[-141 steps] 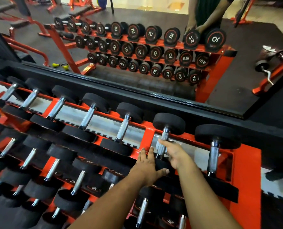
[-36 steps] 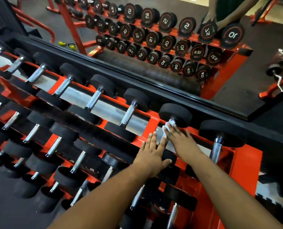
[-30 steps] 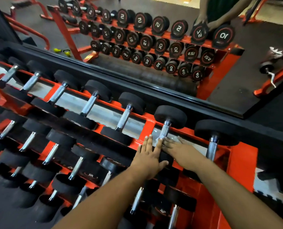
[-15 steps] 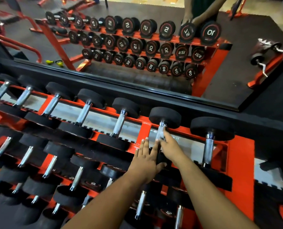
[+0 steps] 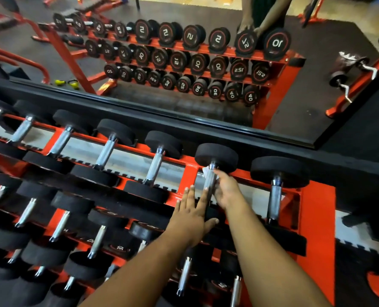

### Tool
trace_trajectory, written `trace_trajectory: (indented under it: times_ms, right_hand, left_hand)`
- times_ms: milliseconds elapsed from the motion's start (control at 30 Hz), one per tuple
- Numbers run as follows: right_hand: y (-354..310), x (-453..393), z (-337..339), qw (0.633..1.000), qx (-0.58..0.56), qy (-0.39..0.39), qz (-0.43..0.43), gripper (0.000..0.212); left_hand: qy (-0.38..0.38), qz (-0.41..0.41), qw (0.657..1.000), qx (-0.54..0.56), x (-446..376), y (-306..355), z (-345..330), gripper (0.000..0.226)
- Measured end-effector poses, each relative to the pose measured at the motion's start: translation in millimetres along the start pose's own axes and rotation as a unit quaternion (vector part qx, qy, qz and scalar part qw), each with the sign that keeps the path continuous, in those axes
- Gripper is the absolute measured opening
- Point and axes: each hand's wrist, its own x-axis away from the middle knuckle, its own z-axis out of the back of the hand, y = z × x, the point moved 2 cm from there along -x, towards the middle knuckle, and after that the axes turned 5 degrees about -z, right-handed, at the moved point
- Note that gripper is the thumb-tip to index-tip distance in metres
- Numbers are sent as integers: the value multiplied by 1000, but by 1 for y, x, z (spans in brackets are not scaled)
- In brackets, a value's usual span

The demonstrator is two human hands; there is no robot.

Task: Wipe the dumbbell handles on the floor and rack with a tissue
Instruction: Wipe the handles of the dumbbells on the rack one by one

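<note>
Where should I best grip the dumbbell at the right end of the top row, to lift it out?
Grip that dumbbell by its bare metal handle, coming from above and the front. The handle lies exposed between its two black heads, pointing away from you, with open space around its middle. The heads look too broad to grasp. The hands are at the neighbouring dumbbell.

Matt black rubber heads cap each dumbbell on the rack (image 5: 314,220), whose frame is glossy orange-red painted metal. The dumbbell handle (image 5: 209,185) under the right hand (image 5: 227,191) is bright, knurled, rough-looking steel. A thin white tissue (image 5: 206,171), soft and crumpled, shows at its 12 o'clock end. The mirror (image 5: 317,103) behind is smooth glass with a glossy black frame.
</note>
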Motion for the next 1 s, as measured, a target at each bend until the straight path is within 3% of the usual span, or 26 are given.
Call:
trace_trajectory:
  times_ms: [100,200,300,367,467,600,667,733,767,800,867,900,1000]
  right_hand:
    - [14,6,9,991,125,-35,-29,28]
    - [6,6,16,962,272,-20,31,15]
    - [-3,4,15,966,250,17,62,5]
    - [0,8,19,954,297,-1,33,12]
    - [12,16,31,912,410,-30,14,16]
    - [14,25,39,842,522,54,125,25]
    - [8,33,39,804,546,71,226,16]
    - [1,43,34,741,580,61,333,19]
    - [-2,49,32,691,621,39,368,26]
    - [-2,49,29,621,680,4,389,31]
    - [4,46,27,444,801,-72,396,33]
    - [5,44,28,379,834,-84,392,33]
    - [-5,58,39,267,884,-85,374,34]
  left_hand:
    - [-6,3,1000,2,1,-1,0,90]
    - [-8,-1,1000,7,1,-1,1,89]
    - [-7,-2,1000,7,2,0,2,88]
    - [-3,-2,1000,8,4,1,2,89]
    - [1,-2,1000,11,3,-1,2,89]
    - [11,-9,1000,14,4,-1,0,90]
    - [22,-12,1000,18,4,-1,0,91]
    - [32,-12,999,26,5,-2,-1,93]
    - [39,-12,999,27,7,-1,-1,94]
    - [50,-11,998,30,8,0,-2,96]
    - [77,0,996,45,15,4,-4,97]
    - [86,10,995,55,19,6,-7,96]
    - [93,28,994,46,38,17,-20,95]
